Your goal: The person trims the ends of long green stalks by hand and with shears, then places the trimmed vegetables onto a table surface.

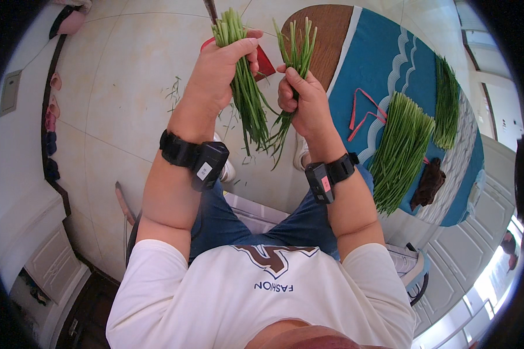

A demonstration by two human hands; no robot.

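My left hand (233, 63) is closed around a thick bunch of green garlic chives (249, 100), pale cut ends up and leaf tips hanging down. Beside it, my right hand (301, 91) grips a smaller bunch of chives (299, 52), also with its cut ends upward. The drooping leaf tips of the two bunches meet or overlap. On the table to the right lie a large pile of chives (404, 148) and a narrower pile (446, 104). A pink-red ribbon (369, 111) rests left of the large pile, and a crumpled dark brown bag or cloth (429, 183) lies at its right.
An oval wooden table (321, 37) with a blue cloth (362, 56) stands at the right. Behind my left hand is a red object (265, 63), partly hidden. Chive scraps (174, 94) litter the tiled floor around my shoes (227, 168). Several shoes (52, 109) line the left wall.
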